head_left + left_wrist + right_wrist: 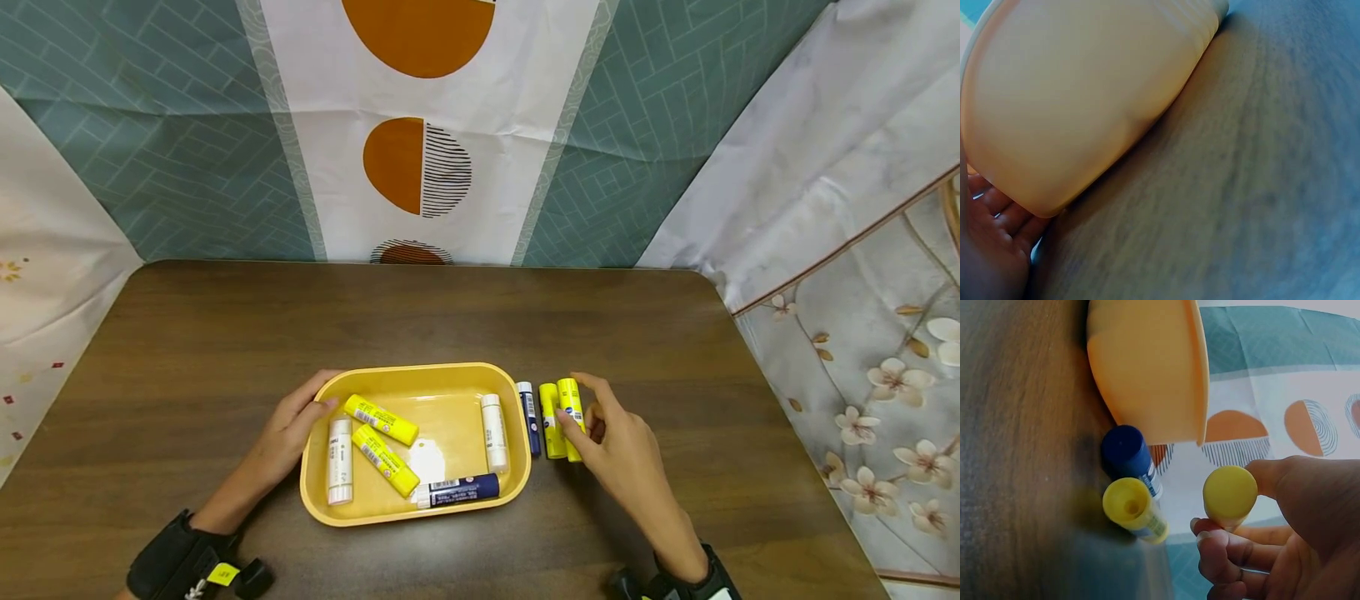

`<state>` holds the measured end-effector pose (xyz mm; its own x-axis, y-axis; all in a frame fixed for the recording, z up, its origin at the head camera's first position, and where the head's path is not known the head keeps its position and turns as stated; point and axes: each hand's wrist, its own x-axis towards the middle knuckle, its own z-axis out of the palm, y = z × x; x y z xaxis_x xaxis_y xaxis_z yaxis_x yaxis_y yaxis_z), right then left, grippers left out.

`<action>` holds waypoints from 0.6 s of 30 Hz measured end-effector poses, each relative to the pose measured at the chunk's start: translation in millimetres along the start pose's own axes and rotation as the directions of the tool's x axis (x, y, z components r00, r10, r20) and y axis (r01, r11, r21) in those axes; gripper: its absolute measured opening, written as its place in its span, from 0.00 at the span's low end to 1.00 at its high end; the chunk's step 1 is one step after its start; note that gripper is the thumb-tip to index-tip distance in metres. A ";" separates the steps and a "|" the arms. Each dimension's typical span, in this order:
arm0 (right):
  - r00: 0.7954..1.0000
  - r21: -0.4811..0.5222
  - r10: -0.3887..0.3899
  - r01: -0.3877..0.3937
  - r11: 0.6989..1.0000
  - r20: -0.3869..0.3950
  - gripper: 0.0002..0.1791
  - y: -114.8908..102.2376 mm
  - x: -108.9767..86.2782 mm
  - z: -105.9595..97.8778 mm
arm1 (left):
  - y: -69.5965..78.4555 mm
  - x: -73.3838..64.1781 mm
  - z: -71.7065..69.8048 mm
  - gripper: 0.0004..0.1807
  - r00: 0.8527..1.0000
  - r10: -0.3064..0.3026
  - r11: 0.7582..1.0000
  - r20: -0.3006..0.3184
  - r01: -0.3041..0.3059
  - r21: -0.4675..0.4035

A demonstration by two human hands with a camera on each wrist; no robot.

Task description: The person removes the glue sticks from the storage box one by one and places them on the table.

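Yellow glue stick (pixel 572 398) was pinched in the right grip (pixel 624 448), looking lifted off the bench (pixel 420 317). Just left of that grip were another yellow stick (pixel 551 421), a navy one (pixel 529 419), then the yellow tray (pixel 412 367), clasped by the left grip (pixel 292 425). Five sticks (pixel 340 461) were already in, three left out, pinched one included.

A hand could pass over the table (pixel 637 333) beyond the yellow tray (pixel 420 367). Just right of it, a blue stick (pixel 530 421), a yellow stick (pixel 551 421) and the right hand (pixel 618 450) block the way; the left hand (pixel 291 419) bars its far left corner. Inside, room opens between two slanted yellow sticks (pixel 381 419) and the white stick (pixel 494 433) at right.
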<state>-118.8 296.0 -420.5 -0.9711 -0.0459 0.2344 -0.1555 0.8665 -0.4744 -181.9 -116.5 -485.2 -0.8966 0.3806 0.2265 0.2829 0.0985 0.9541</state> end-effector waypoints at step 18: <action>0.999 -0.032 0.040 -0.041 0.999 -0.021 0.28 17.8 -1.5 9.2 | -1.4 -0.1 -0.2 0.19 1.000 -0.021 1.000 -0.003 0.021 0.003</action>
<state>-121.8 306.9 -437.2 -0.9726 -0.0007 0.2326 -0.1098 0.8831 -0.4562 -182.2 -116.8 -486.6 -0.9034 0.3754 0.2072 0.2650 0.1088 0.9581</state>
